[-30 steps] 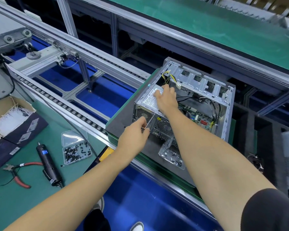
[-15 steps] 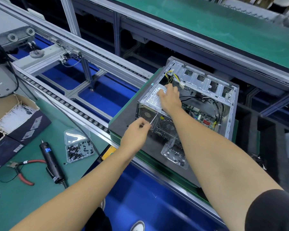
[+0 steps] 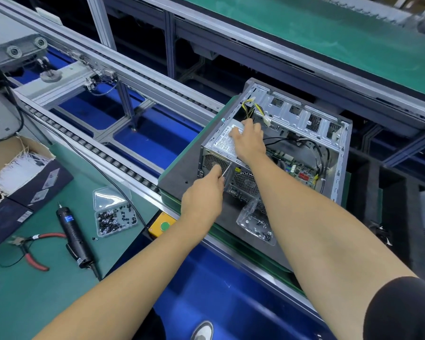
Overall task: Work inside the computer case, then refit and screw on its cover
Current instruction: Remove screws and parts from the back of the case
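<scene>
The case [image 3: 280, 153] lies open-side up on a grey pallet [image 3: 179, 177] on the conveyor, right of centre, its cover off and the board and cables showing inside. The right hand [image 3: 249, 141] rests on the power supply [image 3: 222, 143] at the case's near-left corner — fingers spread and fairly straight, pressing its labelled top. The left hand [image 3: 203, 195] is curled around a thin tool [image 3: 226, 170], pinching it, with the metal tip against the case's near face just below the power supply. A clear bag of screws [image 3: 255, 222] lies on the pallet beside the case. On the green bench at near left lie an electric screwdriver [image 3: 74, 239], red-handled pliers [image 3: 32, 249] and a clear tray of screws [image 3: 114, 218].
</scene>
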`<state>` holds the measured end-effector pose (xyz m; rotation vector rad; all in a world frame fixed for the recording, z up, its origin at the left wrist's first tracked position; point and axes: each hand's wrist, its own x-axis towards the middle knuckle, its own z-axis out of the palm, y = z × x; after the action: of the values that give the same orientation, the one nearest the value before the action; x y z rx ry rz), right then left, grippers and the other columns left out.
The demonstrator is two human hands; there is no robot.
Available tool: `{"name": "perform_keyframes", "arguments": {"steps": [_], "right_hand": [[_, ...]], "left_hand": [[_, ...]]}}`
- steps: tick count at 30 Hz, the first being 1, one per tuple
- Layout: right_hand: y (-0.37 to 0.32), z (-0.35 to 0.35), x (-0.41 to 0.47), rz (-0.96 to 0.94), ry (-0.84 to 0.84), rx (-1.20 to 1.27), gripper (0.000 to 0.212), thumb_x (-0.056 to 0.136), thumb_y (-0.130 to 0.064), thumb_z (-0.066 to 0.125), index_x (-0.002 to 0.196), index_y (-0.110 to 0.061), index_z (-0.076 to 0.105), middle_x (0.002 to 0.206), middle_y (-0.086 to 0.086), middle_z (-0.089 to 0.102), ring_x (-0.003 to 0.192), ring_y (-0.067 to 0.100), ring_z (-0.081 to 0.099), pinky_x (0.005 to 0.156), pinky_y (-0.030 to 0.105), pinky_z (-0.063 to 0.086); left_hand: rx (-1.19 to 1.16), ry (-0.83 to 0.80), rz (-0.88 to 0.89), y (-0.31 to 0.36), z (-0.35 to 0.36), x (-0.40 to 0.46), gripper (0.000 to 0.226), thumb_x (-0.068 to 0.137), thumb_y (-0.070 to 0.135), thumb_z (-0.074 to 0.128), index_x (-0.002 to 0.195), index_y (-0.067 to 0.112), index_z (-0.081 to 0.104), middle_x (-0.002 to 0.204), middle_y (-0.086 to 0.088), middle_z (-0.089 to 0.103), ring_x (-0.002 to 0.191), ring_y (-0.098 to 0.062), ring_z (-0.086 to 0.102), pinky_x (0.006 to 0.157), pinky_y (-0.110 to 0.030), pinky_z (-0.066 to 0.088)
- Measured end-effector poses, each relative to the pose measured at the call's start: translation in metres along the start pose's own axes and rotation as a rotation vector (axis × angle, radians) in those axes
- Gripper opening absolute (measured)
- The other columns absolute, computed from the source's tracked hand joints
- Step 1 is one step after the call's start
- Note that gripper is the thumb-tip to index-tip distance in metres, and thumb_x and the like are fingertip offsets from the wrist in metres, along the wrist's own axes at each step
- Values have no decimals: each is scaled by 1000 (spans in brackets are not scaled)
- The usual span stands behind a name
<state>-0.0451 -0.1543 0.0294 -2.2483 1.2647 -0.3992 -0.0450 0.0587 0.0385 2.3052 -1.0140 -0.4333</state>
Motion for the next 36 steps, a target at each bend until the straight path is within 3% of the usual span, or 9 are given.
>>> {"name": "perform_keyframes", "arguments": {"steps": [4, 8, 12, 16, 19, 22, 27, 32, 36], "right_hand": [[1, -1, 0, -5, -6, 13, 49, 99, -40, 47, 141, -17, 41, 143, 10, 39, 131, 29, 37, 96, 48, 39], [3, -3, 0, -4, -16, 54, 51, 99, -40, 45, 144, -17, 42, 144, 9, 39, 133, 27, 36, 100, 49, 39], [0, -7, -7, -17, -18, 138, 54, 99, -34, 44, 150, -17, 39, 147, 10, 34, 136, 27, 32, 103, 47, 39], [-6, -26, -35, -224, 227, 171, 38, 88, -29, 52, 124, -17, 54, 124, 5, 45, 118, 25, 37, 101, 42, 38], [-1, -45, -71, -428, -27, 355, 21, 83, -31, 52, 99, -18, 54, 96, -2, 55, 96, 16, 47, 82, 39, 43], [8, -64, -104, -450, -398, 554, 15, 79, -24, 50, 91, -18, 55, 79, -4, 63, 75, 14, 57, 69, 37, 48], [39, -92, -118, -438, -365, 439, 39, 81, -28, 48, 115, -19, 65, 77, 6, 62, 61, 10, 56, 56, 28, 46], [86, -111, -111, -243, -23, 190, 13, 84, -33, 45, 74, -26, 43, 62, -5, 46, 60, 18, 42, 59, 40, 34], [105, -111, -109, -178, 8, 96, 17, 86, -38, 42, 73, -28, 38, 63, -1, 48, 57, 18, 43, 54, 36, 26]], "left_hand": [[121, 69, 70, -2, 9, -6, 16, 110, 30, 36, 98, 24, 27, 64, -3, 52, 52, -26, 50, 51, -36, 39], [-275, -48, -4, -14, 12, -4, 22, 106, 39, 44, 98, 19, 45, 82, -6, 63, 71, -21, 58, 67, -39, 45], [-542, -118, -98, -32, 30, -44, 18, 106, 36, 42, 93, 24, 42, 68, -2, 53, 57, -18, 48, 58, -38, 43], [-881, -129, -108, -32, 28, -73, 10, 108, 24, 45, 99, 21, 48, 82, -7, 59, 76, -21, 64, 74, -33, 57], [-914, -46, 15, -11, 5, -58, 10, 104, 29, 56, 95, 34, 55, 104, -12, 59, 93, -24, 67, 79, -20, 51], [-909, 53, 196, 24, -18, -31, 8, 97, 30, 63, 92, 34, 58, 88, 6, 63, 84, -14, 61, 80, -25, 49], [-908, 103, 209, 70, -15, 2, 10, 97, 27, 67, 101, 27, 58, 85, 15, 67, 85, -7, 65, 81, -26, 52], [-387, 306, 462, 65, 36, -18, 30, 94, 32, 70, 108, 19, 48, 107, 7, 42, 96, -19, 47, 85, -21, 40], [168, -61, 933, 28, 88, -52, 30, 92, 12, 70, 109, 16, 46, 103, -5, 45, 74, -28, 51, 52, -38, 49]]}}
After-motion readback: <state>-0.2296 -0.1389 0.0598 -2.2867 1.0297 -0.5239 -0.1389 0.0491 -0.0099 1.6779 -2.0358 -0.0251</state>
